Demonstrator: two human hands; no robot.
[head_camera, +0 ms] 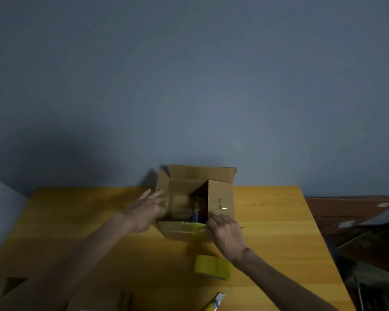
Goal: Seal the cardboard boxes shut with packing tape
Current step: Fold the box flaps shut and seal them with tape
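Observation:
An open cardboard box [220, 198] stands at the far side of the wooden table [274, 221], its flaps up and something blue and red inside. My left hand [146, 209], blurred, reaches with straight fingers at the box's left flap. My right hand [225, 232] rests on the box's near right corner, fingers on the near flap, which carries a strip of yellowish tape [189, 225]. A roll of yellow packing tape [212, 267] lies on the table near my right wrist.
Another cardboard box [99, 300] sits at the near edge, partly out of frame. A shiny yellow-and-silver object [216, 301] pokes in at the bottom. A grey wall stands behind the table. Dark clutter [357, 221] lies to the right of the table.

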